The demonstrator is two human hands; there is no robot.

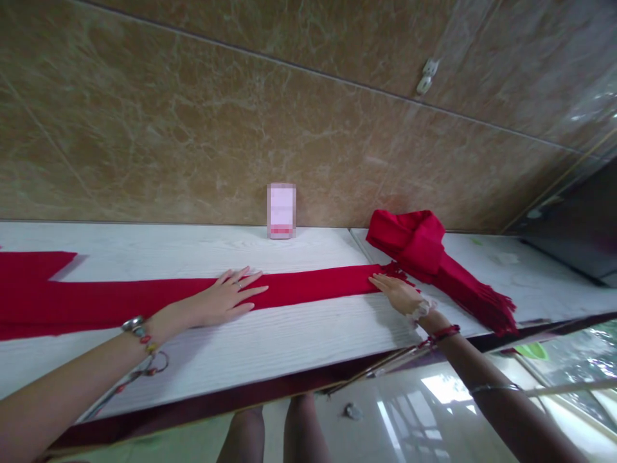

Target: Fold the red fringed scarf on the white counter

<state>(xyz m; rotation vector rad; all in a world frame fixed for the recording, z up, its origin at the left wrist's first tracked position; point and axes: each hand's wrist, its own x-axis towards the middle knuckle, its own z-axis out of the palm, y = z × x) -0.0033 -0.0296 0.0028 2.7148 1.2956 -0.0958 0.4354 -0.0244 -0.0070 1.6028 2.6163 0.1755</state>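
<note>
A long red scarf [318, 287] lies folded into a narrow strip along the white tabletop, widening toward the left edge of the view. My left hand [229, 299] rests flat on the strip, its fingers spread and pointing right. Near the fringed end, my right hand [395, 290] presses on the cloth with fingers stretched out to the left. Just beyond that end sits a second red scarf [409, 241], loosely folded over itself, with its fringe hanging toward the table's front edge. Neither hand grips anything.
A pink-and-white, blurred-out object [281, 211] stands against the brown marble wall [193, 128]. A dark box-like thing [573, 218] is at the far right. The white table [299, 341] has a dark front edge, and below it shows a glossy floor [385, 424].
</note>
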